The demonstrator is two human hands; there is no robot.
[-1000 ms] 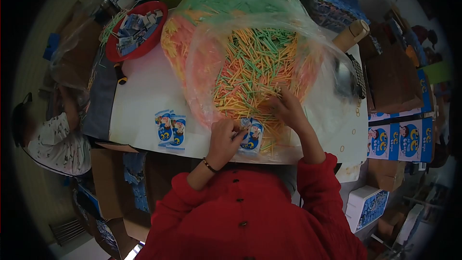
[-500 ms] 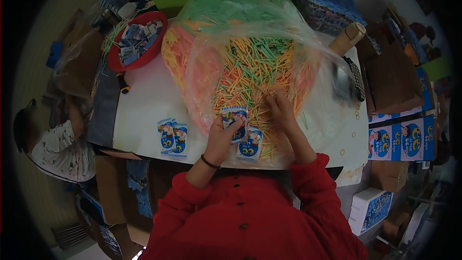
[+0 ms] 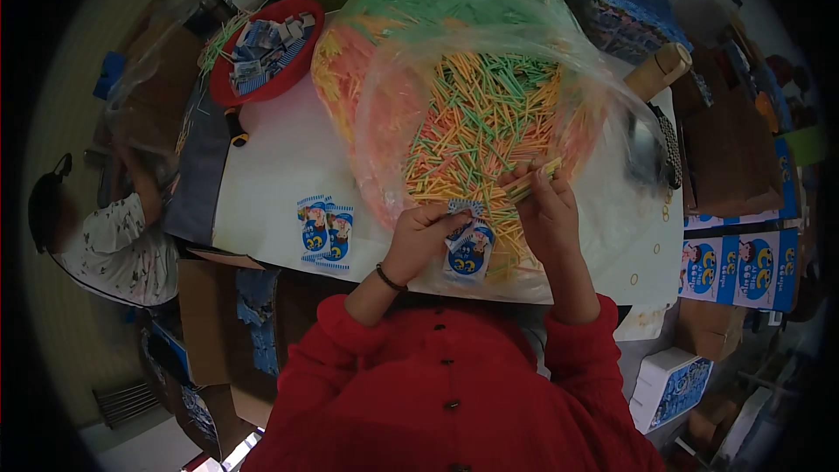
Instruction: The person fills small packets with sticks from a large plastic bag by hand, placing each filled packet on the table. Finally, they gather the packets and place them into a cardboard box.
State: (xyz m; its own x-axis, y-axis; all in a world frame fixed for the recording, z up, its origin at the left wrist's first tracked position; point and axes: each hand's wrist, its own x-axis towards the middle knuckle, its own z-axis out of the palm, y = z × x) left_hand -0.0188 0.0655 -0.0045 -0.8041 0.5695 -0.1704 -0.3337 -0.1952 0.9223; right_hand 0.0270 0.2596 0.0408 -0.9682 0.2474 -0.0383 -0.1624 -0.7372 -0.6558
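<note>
**Sticks go into the little packet**

The right hand (image 3: 549, 214) pinches a small bunch of sticks (image 3: 535, 180) in closed fingers. Just left of them, the left hand (image 3: 423, 236) grips a blue packet (image 3: 461, 221). I think filling comes next: the stick ends must meet the packet's opening.

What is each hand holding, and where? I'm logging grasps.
Left hand grips a small blue packet by its top edge; right hand pinches a few sticks near one end.
</note>
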